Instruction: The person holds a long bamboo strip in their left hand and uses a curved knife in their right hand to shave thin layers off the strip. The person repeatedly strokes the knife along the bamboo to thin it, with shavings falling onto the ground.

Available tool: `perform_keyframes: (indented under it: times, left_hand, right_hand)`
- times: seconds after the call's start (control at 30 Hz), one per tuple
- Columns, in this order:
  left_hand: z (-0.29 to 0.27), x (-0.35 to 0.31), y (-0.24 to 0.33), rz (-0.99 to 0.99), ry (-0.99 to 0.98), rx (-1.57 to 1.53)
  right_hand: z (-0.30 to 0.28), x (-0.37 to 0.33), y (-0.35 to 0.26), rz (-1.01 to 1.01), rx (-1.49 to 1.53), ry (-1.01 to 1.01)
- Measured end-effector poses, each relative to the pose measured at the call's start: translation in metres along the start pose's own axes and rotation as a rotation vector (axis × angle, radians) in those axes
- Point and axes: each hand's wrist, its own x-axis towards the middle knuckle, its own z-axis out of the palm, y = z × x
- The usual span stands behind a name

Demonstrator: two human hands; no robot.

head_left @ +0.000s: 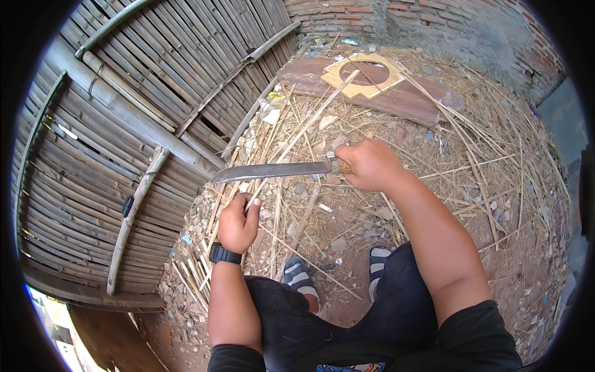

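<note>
My right hand [373, 165] is wrapped round the handle of a machete [273, 172], whose long, dark blade points left and lies nearly level. Below the blade's tip end, my left hand [237, 224], with a black watch on its wrist, pinches a pale bamboo strip [317, 115]. That long strip slants up and away to the right, and the blade crosses it just beyond my left fingers. Whether the edge bites into the strip I cannot tell.
A bamboo slat wall [99, 149] rises on the left, a brick wall [427, 28] at the back. A brown board [396, 102] bears a yellow wooden frame [335, 79] with a round hole. Loose strips [483, 186], straw and rubble litter the ground. My sandalled feet [300, 276] stand below.
</note>
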Motion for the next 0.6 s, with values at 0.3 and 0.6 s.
perform_keyframes:
  times: [0.3,0.6]
  left_hand:
    - [0.005,0.000,-0.005,0.021,-0.126,-0.076]
    - [0.009,0.001,0.003,0.058,-0.106,0.071]
  right_hand:
    - [0.023,0.001,0.016,0.043,0.091,0.196]
    - [0.029,0.006,0.044,0.391,0.342,0.270]
